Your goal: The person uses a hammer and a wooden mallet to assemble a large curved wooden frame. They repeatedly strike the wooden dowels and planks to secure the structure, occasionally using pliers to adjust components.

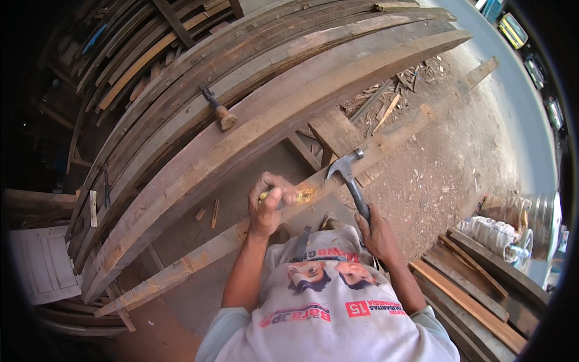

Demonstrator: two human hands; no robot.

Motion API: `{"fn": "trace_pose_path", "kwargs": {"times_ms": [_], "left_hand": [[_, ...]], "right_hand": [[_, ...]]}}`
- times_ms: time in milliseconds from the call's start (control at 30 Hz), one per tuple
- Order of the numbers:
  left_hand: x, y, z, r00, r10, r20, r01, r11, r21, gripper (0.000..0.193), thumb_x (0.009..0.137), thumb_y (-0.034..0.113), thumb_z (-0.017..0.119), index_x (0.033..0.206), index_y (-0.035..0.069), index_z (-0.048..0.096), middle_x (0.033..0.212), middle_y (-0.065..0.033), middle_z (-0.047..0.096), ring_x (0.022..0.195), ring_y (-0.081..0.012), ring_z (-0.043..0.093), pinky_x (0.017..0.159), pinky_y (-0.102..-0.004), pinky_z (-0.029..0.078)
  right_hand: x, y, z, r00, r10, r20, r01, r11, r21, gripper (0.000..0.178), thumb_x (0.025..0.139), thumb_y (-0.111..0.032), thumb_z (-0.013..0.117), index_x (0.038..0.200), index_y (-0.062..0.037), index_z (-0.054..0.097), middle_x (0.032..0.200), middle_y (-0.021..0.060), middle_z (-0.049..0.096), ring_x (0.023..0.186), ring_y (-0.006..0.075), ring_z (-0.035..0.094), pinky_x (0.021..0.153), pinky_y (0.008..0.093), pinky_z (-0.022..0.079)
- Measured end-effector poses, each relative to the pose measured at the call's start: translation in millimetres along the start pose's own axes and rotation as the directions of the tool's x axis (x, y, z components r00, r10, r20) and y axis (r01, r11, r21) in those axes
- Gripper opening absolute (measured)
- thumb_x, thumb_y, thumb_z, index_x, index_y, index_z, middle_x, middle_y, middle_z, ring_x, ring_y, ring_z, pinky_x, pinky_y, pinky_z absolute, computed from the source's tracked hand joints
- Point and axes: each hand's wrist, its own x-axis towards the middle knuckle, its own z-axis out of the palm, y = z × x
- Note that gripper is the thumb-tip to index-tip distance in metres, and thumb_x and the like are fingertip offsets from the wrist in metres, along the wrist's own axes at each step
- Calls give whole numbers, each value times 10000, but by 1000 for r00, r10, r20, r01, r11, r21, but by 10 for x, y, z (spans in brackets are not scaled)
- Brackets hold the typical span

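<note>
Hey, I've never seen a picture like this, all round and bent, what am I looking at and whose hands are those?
This is one view from a wide fisheye camera worn on a person's head, looking down, so straight boards appear curved. The arms rising from the bottom are the wearer's own. The left hand grips a yellow-handled tool, probably a chisel, set against a long narrow wooden beam. The right hand holds a claw hammer raised above it. Behind lie stacked planks with a wooden-handled tool on top, and wood scraps on the ground.
</note>
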Motion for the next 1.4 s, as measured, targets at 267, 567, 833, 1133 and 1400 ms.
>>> {"fn": "trace_pose_path", "kwargs": {"times_ms": [267,567,833,1133,1400], "left_hand": [[149,-27,237,999,7,-50,-4,998,59,230,982,255,526,828,96,462,634,-24,488,597,-154,493,614,-326,449],[42,303,629,954,295,51,-299,928,222,293,999,275,537,791,83,464,600,-32,505,556,-155,517,575,-333,442],[-228,285,672,861,248,444,-428,824,370,270,929,264,624,779,56,542,634,-53,592,562,-201,570,580,-378,472],[-358,-42,615,735,239,634,-628,593,505,135,718,116,670,722,59,548,700,-79,591,604,-259,559,610,-389,464],[-385,-174,630,738,206,643,-634,538,555,162,692,114,682,723,62,531,701,-77,580,610,-262,555,619,-398,448]], "right_hand": [[49,-42,-24,999,26,19,-26,1000,8,398,1030,-360,531,1198,-11,439,857,360,637,872,559,621,736,602,461],[84,98,-58,998,-52,40,51,998,22,389,1028,-365,539,1143,-11,428,848,351,636,866,556,615,753,593,463],[143,152,-61,993,-86,78,79,993,86,353,1030,-331,540,1140,-19,419,807,337,624,826,544,615,723,587,447],[203,259,-111,984,-137,115,129,989,76,359,1035,-351,522,1106,-24,391,766,323,614,798,539,609,698,587,442],[246,313,-128,979,-146,143,139,989,54,372,1033,-368,518,1100,-26,388,752,324,611,789,539,608,690,588,446]]}}
